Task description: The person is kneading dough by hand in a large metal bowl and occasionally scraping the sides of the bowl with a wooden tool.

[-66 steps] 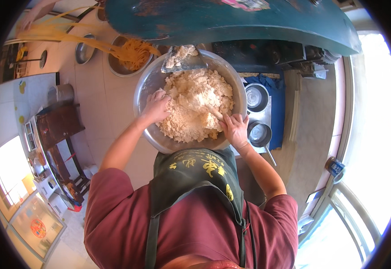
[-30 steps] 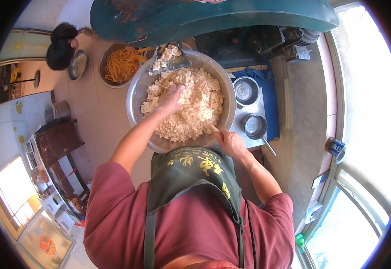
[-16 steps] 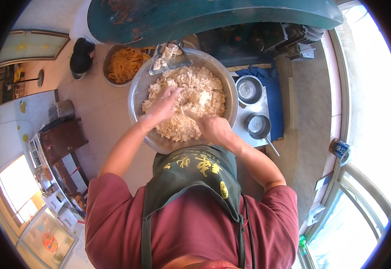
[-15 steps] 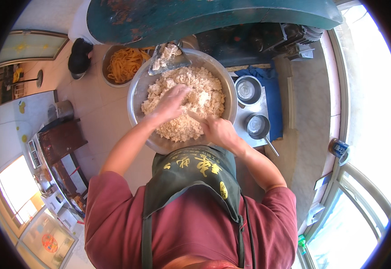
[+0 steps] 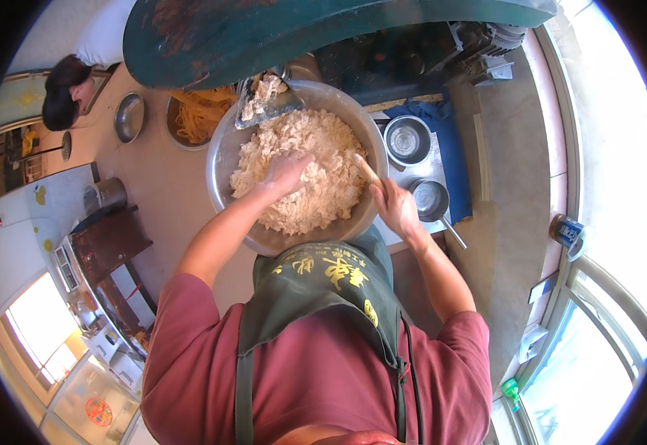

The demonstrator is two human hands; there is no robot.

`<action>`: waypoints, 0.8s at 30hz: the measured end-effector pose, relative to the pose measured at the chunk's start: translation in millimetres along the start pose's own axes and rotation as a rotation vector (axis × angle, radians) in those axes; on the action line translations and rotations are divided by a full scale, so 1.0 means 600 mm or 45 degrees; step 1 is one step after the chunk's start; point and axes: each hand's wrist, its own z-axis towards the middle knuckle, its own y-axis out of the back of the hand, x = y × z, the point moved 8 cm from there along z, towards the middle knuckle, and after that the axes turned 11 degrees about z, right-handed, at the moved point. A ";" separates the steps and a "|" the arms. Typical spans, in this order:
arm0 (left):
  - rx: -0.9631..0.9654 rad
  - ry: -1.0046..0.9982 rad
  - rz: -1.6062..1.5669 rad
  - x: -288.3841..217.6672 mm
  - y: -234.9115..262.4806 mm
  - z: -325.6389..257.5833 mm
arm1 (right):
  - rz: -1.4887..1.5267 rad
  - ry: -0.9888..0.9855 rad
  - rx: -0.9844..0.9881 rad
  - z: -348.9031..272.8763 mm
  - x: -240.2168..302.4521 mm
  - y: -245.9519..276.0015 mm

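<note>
**A:** From the head camera, where does the crumbly dough [image 5: 305, 167] lie from the hands?

**B:** Straight ahead of the person, heaped in the big steel bowl [image 5: 223, 159] and filling most of it. The left hand [image 5: 288, 172] is already on the heap, near its middle, fingers curled down into the crumbs. The right hand [image 5: 396, 210] sits at the bowl's right rim, just outside the mass.

**A:** So the left is nearer?

**B:** Yes, it is touching the dough; the right is at the edge of it. The two hands are well apart, one mid-bowl, one at the rim.

**A:** Is the right hand holding something?

**B:** It looks closed on a pale wooden stick [image 5: 369, 174] that slants up and to the left from the hand, over the rim, toward the dough. How deep its tip goes I cannot tell.

**A:** Does the dough have a long axis?

**B:** Not really; it is a rough round mound, thicker toward the far and right side of the bowl, thinner along the left wall, where bare steel shows.

**A:** What stands around the bowl?

**B:** A metal scoop [image 5: 264, 100] with some dough on it leans at the far rim. Past the far left rim is a basin of orange strips [image 5: 197, 115]. Beside the right rim, two small steel pots [image 5: 406, 139] sit on a blue-edged tray [image 5: 457, 159]. Another person [image 5: 67, 89] is at the far left.
</note>
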 end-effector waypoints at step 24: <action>-0.347 1.353 -2.774 0.078 -0.351 -0.228 | -0.315 0.090 0.194 0.100 -0.101 -0.045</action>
